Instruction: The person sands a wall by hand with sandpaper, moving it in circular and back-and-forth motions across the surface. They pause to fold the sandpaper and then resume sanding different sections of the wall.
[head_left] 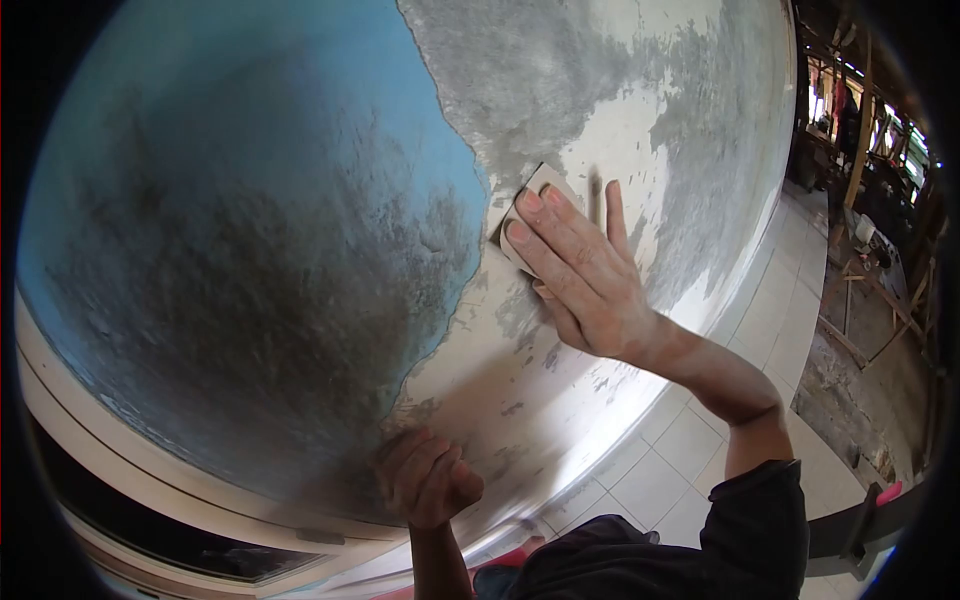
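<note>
My right hand (590, 270) lies against the wall with its fingers pressed on a folded piece of sandpaper (543, 181). The little finger stands apart from the others, and the thumb is tucked beside the pad's lower edge. Under the hand the wall (610, 135) is patchy white and grey, next to the ragged border of a blue painted area (400, 170) with dark grey smears. Lower down, my left hand (430, 475) is curled close to the wall's lower part, in shadow. What its fingers hold, if anything, is hidden.
A pale trim ledge (150, 445) with a dark recess runs below the wall at lower left. White floor tiles (690, 445) lie at the lower right. Farther right are wooden posts (860, 130), loose timber and rough ground.
</note>
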